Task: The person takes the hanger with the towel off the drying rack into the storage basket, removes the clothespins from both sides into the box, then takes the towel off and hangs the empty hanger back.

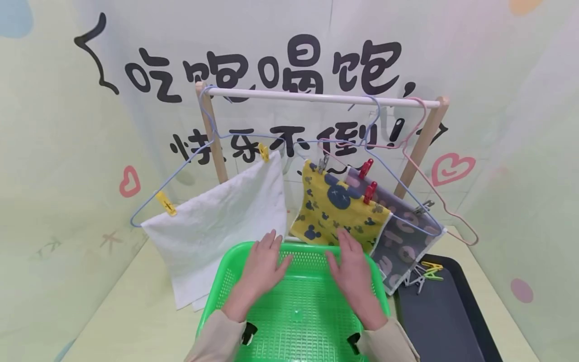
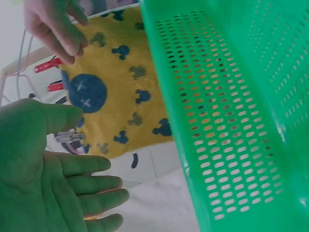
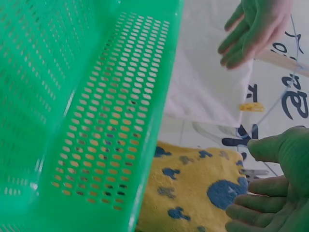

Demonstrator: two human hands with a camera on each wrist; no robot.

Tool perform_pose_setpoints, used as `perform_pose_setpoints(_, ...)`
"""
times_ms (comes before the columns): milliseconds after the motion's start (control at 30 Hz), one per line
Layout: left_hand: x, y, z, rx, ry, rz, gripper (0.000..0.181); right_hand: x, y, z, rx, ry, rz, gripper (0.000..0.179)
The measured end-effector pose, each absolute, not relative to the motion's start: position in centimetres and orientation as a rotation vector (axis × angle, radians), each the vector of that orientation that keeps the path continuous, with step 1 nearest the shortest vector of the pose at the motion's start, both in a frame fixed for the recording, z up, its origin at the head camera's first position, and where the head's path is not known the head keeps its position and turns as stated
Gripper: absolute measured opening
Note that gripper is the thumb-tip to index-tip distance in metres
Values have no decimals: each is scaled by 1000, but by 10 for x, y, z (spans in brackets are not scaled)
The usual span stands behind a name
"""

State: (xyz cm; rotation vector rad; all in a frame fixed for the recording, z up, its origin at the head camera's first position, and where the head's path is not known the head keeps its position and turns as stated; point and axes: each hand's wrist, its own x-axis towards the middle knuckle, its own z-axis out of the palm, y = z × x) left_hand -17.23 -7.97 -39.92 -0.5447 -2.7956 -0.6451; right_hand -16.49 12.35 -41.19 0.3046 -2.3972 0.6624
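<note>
My left hand point(image 1: 262, 269) and right hand point(image 1: 352, 266) hover over the far part of a green perforated plastic basket point(image 1: 307, 296), fingers extended and palms turned toward each other. Neither grips anything. Behind the basket hangs a white towel point(image 1: 226, 226), clipped to a blue hanger point(image 1: 167, 181) with yellow clothespins point(image 1: 165, 202). Beyond my right fingertips is a yellow mouse-print towel point(image 2: 116, 87), pegged to a second blue hanger point(image 1: 407, 188) with a grey and a red clothespin point(image 1: 370, 192). Partly hidden behind it, a grey patterned towel point(image 1: 402, 246) hangs from a pink hanger point(image 1: 439, 196).
A rack with a white bar point(image 1: 316, 95) and wooden posts point(image 1: 422, 143) carries the hangers. Right of the basket lies a dark tray point(image 1: 443, 311) with several loose clothespins point(image 1: 422, 274) at its far end. A printed curtain point(image 1: 294, 20) stands behind.
</note>
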Motion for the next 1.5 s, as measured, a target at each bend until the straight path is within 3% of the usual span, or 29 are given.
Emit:
perform_pose_setpoints(533,-143,-145,-372,-313,-2681,-1122,24,-152,164,-358,320,-1937,728,30)
perform_pose_setpoints(933,-129,-204,-392,-207,-2729,-1031,22,-154,211,-322,155,-1803,723,22)
perform_pose_setpoints(1500,-115,-229,-425,-41,-2938,-1171,27,-167,283,-308,-78,-1895,681,19)
